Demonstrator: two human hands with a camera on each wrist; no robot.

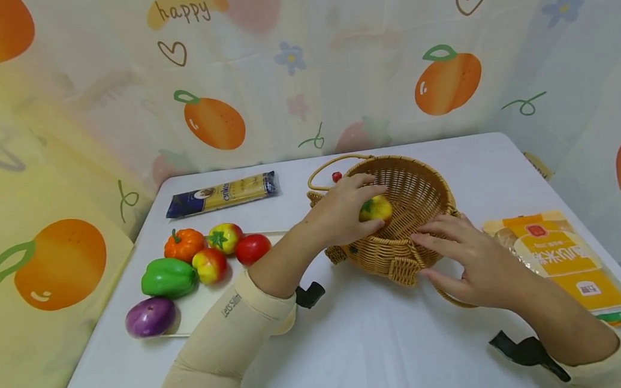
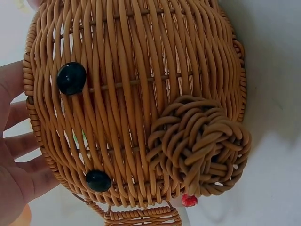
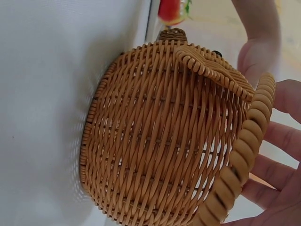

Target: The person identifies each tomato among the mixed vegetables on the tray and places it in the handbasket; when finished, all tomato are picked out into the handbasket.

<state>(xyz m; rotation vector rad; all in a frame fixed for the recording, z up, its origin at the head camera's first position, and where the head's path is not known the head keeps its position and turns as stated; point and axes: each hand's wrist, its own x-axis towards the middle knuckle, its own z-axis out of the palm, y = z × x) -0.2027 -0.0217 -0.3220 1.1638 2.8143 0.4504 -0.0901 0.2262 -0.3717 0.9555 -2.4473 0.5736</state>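
Note:
A brown wicker basket (image 1: 401,254) with dark button eyes (image 2: 71,78) stands on the table. My left hand (image 1: 339,211) reaches over its left rim, fingers and thumb spread on either side of a yellow-and-green fruit (image 1: 375,208) inside. Whether they touch it is hard to tell. In the left wrist view, the weave hides the ends of the left fingers. My right hand (image 1: 468,255) is at the basket's front right rim, fingers extended and thumb apart. The right wrist view shows the right fingers (image 3: 277,169) spread behind the thick wicker handle (image 3: 235,160).
On the left, a white tray (image 1: 210,309) bears an orange pumpkin (image 1: 184,245), a green pepper (image 1: 168,278), a purple eggplant (image 1: 151,317), a tomato (image 1: 253,249) and two red-yellow fruits. A pasta packet (image 1: 223,194) lies behind. A yellow food bag (image 1: 575,265) lies right.

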